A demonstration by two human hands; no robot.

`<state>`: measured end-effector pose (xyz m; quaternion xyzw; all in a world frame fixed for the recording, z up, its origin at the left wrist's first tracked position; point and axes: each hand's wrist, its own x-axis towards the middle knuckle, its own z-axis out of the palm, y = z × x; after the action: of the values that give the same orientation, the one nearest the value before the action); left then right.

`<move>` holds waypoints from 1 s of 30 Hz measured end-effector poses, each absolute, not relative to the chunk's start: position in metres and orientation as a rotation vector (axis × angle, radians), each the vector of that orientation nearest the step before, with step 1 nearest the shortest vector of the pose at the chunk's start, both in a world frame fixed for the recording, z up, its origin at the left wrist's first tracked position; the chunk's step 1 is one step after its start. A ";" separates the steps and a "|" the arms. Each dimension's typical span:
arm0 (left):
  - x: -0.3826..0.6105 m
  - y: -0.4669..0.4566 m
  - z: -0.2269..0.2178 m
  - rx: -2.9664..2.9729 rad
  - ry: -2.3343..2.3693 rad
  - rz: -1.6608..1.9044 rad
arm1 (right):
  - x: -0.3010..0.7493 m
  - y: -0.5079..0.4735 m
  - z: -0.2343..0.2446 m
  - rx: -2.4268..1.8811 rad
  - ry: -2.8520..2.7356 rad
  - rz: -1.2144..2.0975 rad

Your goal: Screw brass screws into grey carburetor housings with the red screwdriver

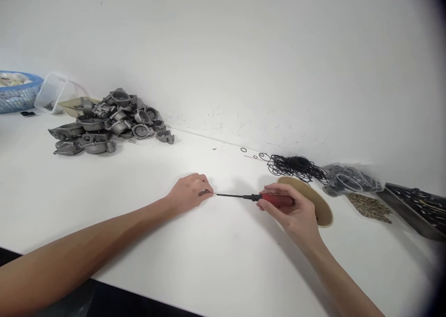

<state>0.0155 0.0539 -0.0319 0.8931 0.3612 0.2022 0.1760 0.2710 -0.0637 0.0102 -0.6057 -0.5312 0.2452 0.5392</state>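
My right hand (pixel 294 212) is closed round the red handle of a small screwdriver (pixel 251 197), whose thin black shaft points left. The tip meets a tiny part pinched in the fingertips of my left hand (pixel 191 192), which rests on the white table (pixel 104 205). The part is too small to name. A round tan disc (pixel 322 205) lies partly under my right hand.
A heap of grey cast metal housings (pixel 111 122) sits at the back left, beside a clear plastic tub (pixel 55 91) and a blue basket (pixel 17 91). Black rubber rings (pixel 296 166) lie at the back right, with small brass parts (pixel 369 206) and a dark tray (pixel 418 208).
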 end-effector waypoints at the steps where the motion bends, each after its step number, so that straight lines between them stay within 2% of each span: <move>1: 0.015 0.054 -0.031 2.530 0.999 0.567 | 0.272 -0.064 0.010 -1.410 -1.246 0.575; 7: 0.017 0.046 -0.028 2.513 0.933 0.552 | 0.281 -0.064 0.008 -1.231 -1.134 0.658; 16: 0.025 0.037 -0.032 2.499 0.936 0.572 | 0.277 -0.067 0.015 -1.187 -1.184 0.769; 30: 0.035 0.029 -0.034 2.494 0.921 0.569 | 0.272 -0.073 0.014 -1.112 -1.444 0.510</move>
<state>0.0350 0.0293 -0.0335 0.8969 0.3311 0.2048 0.2097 0.2723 -0.0734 0.0140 -0.4766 -0.6189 0.2184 0.5849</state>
